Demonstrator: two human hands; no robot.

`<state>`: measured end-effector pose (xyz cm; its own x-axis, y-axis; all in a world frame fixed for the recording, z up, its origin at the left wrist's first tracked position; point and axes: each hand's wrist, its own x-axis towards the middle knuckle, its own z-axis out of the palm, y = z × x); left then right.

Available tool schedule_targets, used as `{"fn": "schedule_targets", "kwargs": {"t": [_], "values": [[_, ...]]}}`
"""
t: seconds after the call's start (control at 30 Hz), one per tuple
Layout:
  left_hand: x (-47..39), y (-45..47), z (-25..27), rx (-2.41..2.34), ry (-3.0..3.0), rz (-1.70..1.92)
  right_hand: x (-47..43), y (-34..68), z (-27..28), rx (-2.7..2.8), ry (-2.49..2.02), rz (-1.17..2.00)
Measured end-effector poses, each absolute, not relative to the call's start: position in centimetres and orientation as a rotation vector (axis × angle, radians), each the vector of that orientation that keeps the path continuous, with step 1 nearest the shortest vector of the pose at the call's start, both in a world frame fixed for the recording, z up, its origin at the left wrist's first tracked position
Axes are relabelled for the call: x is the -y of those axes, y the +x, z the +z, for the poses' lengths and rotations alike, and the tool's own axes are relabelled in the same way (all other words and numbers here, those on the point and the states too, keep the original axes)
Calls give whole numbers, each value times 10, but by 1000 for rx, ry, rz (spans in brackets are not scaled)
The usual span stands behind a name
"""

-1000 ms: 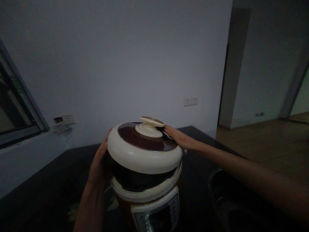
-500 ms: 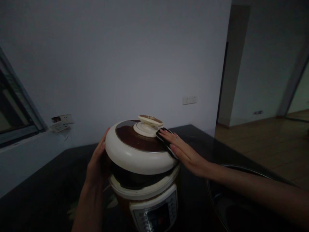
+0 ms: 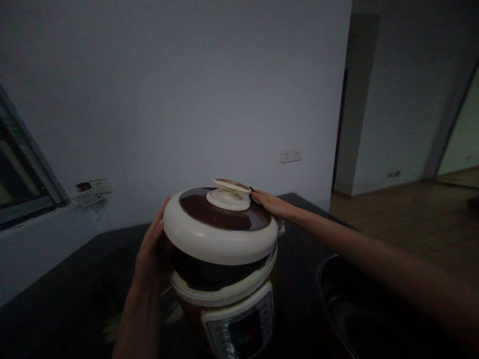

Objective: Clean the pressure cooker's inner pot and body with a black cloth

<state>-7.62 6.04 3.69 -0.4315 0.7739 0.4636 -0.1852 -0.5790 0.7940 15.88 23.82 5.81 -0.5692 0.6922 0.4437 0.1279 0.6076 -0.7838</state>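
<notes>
A white and brown electric pressure cooker stands in front of me, its domed lid sitting tilted on top, with a dark gap beneath the front rim. My left hand is cupped round the lid's left side; its fingertips are partly hidden behind it. On the far right of the lid, beside the white and brown handle, my right hand presses a black cloth against the brown top. Only a small edge of that cloth shows under the fingers.
A dark round pot is at the right under my right forearm. The black countertop meets a pale wall with a socket. Loose sockets hang at the left by the window. Wooden floor lies beyond, right.
My right hand has slid the black cloth from the lid's right front rim back along its far right side, towards the handle. My left hand stays on the lid's left side.
</notes>
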Motion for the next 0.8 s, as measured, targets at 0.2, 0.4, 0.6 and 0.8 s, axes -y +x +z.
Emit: {"fn": "schedule_targets", "kwargs": {"t": [0.2, 0.4, 0.6, 0.8], "values": [[-58, -75, 38, -933, 1166, 2058, -199, 175, 47, 2028, -618, 871], [-55, -71, 39, -889, 1214, 2058, -128, 192, 35, 2096, -472, 574], [-52, -66, 41, -830, 1211, 2053, -90, 168, 56, 2261, -334, 243], [-50, -67, 41, -854, 1194, 2062, -84, 127, 94, 2376, -418, 78]]}}
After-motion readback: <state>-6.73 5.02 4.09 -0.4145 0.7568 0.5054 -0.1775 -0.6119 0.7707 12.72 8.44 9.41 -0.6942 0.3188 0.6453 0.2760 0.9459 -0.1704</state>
